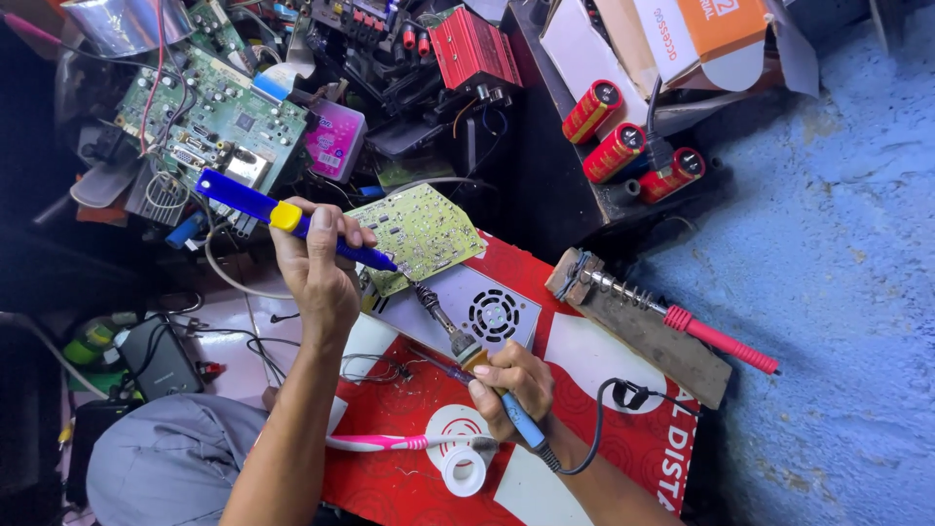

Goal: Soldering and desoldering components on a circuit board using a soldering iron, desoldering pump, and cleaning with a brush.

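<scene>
A cluttered repair desk [584, 360], seen from above, in mid-job. At far left a green circuit board [219, 112] lies among tangled wires and scrap parts. The left hand [317, 263] reaches forward from a bare, outstretched forearm, its fingers [343, 232] closed around a blue desoldering pump [282, 216] with a yellow band, held like a pen with the tip angled down at the near edge of a small yellow-green circuit board [421, 232]. That board rests tilted at the desk's far edge, beside a grey metal box with a round fan grille [492, 314]. The right hand [511, 385], wrist bent and knuckles up, grips the blue handle of a soldering iron [458, 341] in closed fingers, its tip meeting the board's lower corner just beside the pump's nozzle; the iron's black cord loops away behind the wrist. Near the hands lie a pink toothbrush [390, 442] and a white roll of tape [463, 470]. Further right, a second, red-handled iron [711, 336] sits in a coil stand on a wooden block, and three red capacitors [618, 151] stand by cardboard boxes. Risks, judged from this pose: the unclamped board could slide under the two tools, the hot tip could linger and lift a copper pad, or the cord could snag on the clutter.
</scene>
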